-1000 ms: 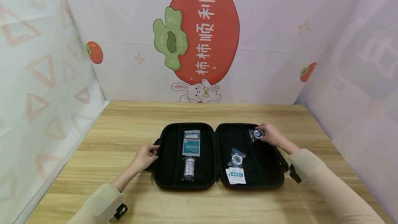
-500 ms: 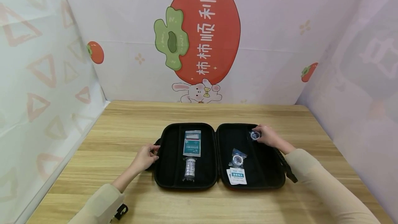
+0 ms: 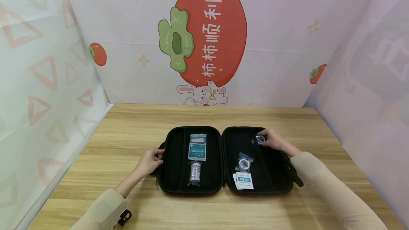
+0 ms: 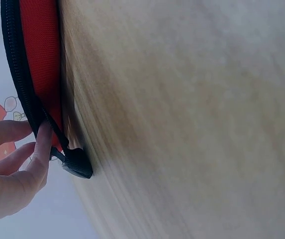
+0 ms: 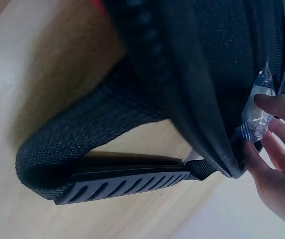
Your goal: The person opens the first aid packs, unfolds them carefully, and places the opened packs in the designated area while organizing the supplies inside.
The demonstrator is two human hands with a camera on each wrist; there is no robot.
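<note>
A black zip case lies unfolded on the wooden table, its red outer shell showing in the left wrist view. At the outer edge of its left half, my left hand pinches the rim between thumb and fingers. My right hand is at the far top of the right half, where it pinches a clear-wrapped tape roll. The right wrist view shows the wrapper between thumb and fingers, close to the case's inner wall. Part of the roll is hidden by the fingers.
The left half holds a teal flat packet and a wrapped white roll. A second wrapped tape roll and white-teal pad packets lie in the right half. A black carrying handle sticks out at the right.
My right hand has shifted a little left along the back of the right half with the tape roll, which now shows at a steeper angle. The left hand has stayed in place.
</note>
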